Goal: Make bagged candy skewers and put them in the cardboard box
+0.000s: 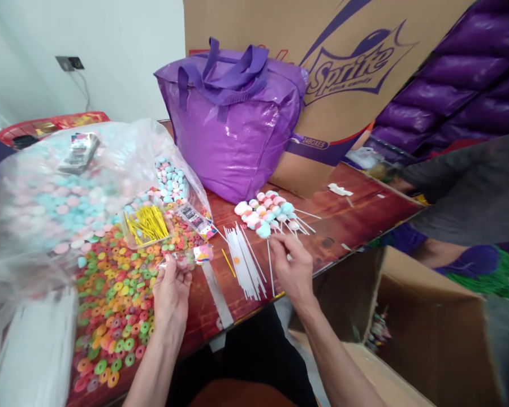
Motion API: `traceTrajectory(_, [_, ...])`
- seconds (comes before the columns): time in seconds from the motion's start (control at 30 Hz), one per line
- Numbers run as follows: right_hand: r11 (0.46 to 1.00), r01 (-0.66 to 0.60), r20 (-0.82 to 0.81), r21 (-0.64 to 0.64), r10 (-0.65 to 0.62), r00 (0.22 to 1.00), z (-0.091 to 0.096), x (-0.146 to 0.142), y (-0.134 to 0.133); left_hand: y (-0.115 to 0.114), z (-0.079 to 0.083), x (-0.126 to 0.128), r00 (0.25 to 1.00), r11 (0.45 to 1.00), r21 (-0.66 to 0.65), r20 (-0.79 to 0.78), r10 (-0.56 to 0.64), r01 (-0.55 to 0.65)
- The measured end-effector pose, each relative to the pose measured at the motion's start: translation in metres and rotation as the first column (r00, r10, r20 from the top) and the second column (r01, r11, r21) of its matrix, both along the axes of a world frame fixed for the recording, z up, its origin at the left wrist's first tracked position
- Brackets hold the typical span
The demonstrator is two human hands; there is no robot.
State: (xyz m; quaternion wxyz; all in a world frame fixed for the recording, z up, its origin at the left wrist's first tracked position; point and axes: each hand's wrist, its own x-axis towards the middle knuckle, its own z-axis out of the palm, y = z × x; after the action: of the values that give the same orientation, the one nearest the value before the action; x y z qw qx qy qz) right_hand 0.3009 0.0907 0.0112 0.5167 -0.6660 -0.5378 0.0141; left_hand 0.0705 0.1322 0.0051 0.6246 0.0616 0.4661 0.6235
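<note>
My left hand (171,288) is closed on a small clear packet of sweets (190,257) at the edge of the ring candy pile (114,305). My right hand (294,265) pinches a thin white stick (270,270) beside a loose bundle of white sticks (246,257). Just beyond my right hand lie several finished marshmallow skewers (265,212) in pink, white and blue. A clear tray of yellow picks (146,224) sits behind my left hand.
A big clear bag of pastel marshmallows (51,198) fills the left. A purple zip bag (233,118) and a Sprite cardboard box (343,68) stand at the back. An open cardboard box (415,316) sits below the table edge. Another person's grey sleeve (470,186) reaches in at right.
</note>
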Motion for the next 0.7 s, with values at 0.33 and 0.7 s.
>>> traceTrajectory(0.33, [0.956,-0.294,-0.046,-0.007,0.293,0.955,0.003,-0.035,-0.052,-0.001,-0.002,-0.003,0.999,0.999,0.025,-0.025,-0.026,0.027])
traceTrajectory(0.7, [0.886,-0.426,0.086,-0.182,0.446,0.891,0.014,-0.019,-0.054,0.000,-0.003,-0.016,0.975,0.979,0.178,-0.216,-0.058,0.098])
